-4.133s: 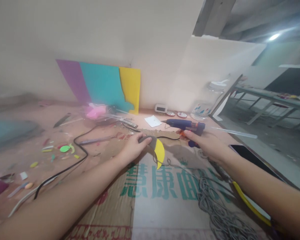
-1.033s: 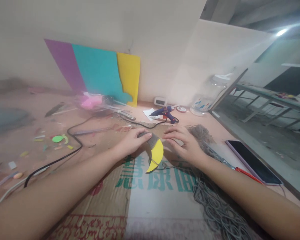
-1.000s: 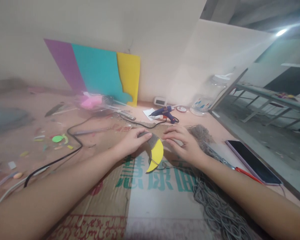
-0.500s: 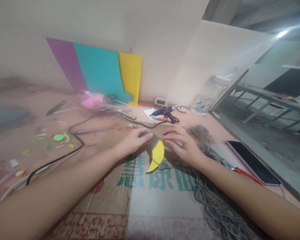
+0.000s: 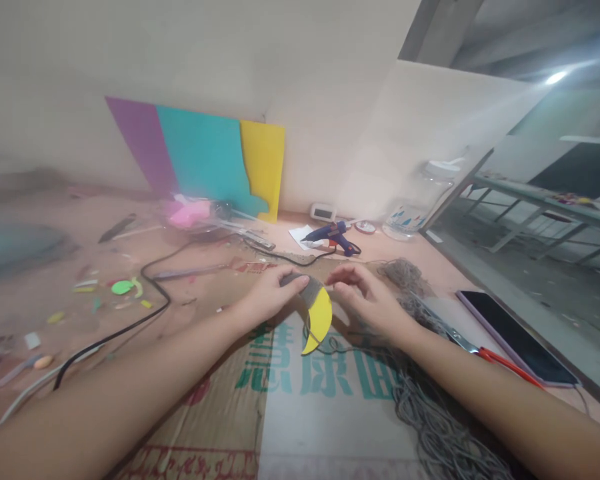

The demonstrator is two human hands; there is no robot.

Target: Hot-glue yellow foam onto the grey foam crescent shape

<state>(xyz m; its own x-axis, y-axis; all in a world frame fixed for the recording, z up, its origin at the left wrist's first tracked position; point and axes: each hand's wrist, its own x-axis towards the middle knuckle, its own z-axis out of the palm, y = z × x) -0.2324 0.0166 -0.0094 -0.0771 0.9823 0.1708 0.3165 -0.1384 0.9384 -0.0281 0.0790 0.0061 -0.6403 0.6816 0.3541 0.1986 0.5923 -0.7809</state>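
My left hand [image 5: 273,293] pinches a flat yellow crescent [image 5: 321,315] by its upper end, with the thumb on top. Grey yarn [image 5: 310,291] is wound closely around that upper part, while the lower part stays bare yellow with its tip pointing down. A loose strand crosses near the tip and trails right toward the tangled pile of grey yarn [image 5: 437,413]. Just right of the crescent, my right hand [image 5: 367,300] is curled with thumb and fingertips close together. Whatever lies between those fingertips is too small to make out.
Under my hands lies printed cardboard [image 5: 220,407]. Behind it are a blue glue gun [image 5: 330,233], a small white clock [image 5: 323,212] and a clear bottle [image 5: 414,200]. Red-handled scissors [image 5: 505,363] and a phone [image 5: 517,337] lie right. A black cord [image 5: 153,313] and colourful scraps [image 5: 123,287] spread left.
The view has tilted slightly up, so everything sits lower. My right hand's fingers have curled and turned more upward beside the crescent. My left hand keeps its hold.
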